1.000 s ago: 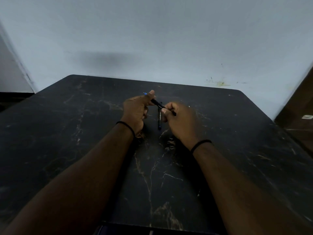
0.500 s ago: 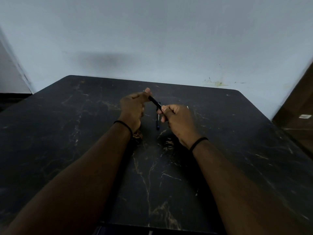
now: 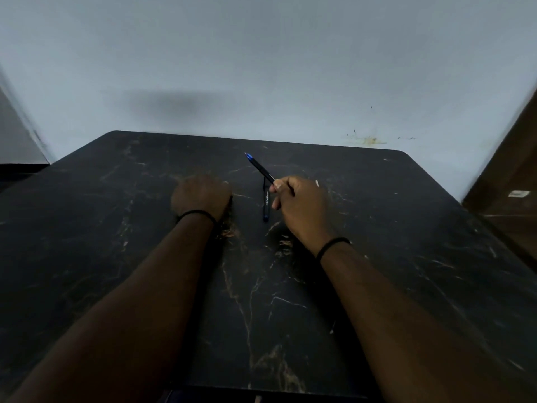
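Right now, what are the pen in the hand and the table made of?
The pen that the right hand pinches looks like plastic: a smooth, slightly glossy black barrel with a blue end. The table looks like polished black marble or a marble-print laminate: pale and brownish veins run through a dark top with a soft sheen. The picture cannot settle which.

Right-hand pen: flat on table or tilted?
Tilted up. The right hand pinches the slim black pen with a blue tip at its lower end; the tip slants above the dark marbled table.
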The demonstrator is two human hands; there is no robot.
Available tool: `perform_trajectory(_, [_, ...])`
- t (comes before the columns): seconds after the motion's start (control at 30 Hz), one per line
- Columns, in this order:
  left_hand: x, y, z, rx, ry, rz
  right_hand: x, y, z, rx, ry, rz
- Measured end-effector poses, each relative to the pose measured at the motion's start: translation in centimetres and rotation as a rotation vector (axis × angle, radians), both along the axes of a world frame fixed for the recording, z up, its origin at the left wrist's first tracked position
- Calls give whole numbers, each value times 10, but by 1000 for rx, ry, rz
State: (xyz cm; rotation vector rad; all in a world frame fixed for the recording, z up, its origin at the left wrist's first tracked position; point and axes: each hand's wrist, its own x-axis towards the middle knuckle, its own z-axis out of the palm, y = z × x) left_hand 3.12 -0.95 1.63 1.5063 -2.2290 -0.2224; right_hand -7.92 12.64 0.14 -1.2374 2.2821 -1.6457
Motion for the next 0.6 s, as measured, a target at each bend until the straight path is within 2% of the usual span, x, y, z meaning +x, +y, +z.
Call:
perform_trajectory(0.1, [2, 1, 2, 1, -67, -40, -1, -2, -2, 10, 33, -9])
perform_trajectory(0.27, [1, -1, 1, -16, -58, -65, -3, -5, -6, 39, 55, -21])
perform_trajectory(0.33, [0, -2, -2, -40, 11, -69, -3, -5, -7, 47, 70, -21])
perform_trajectory(0.43, [-1, -6, -4, 78, 324, -71, -3, -5, -8, 50, 75, -18])
perform_trajectory(0.53, [-8, -12, -2, 336, 861, -107, -2, -4, -7, 51, 72, 6])
perform_trajectory(0.6, [-10, -16, -2, 471, 1125, -106, -2, -3, -6, 48, 80, 33])
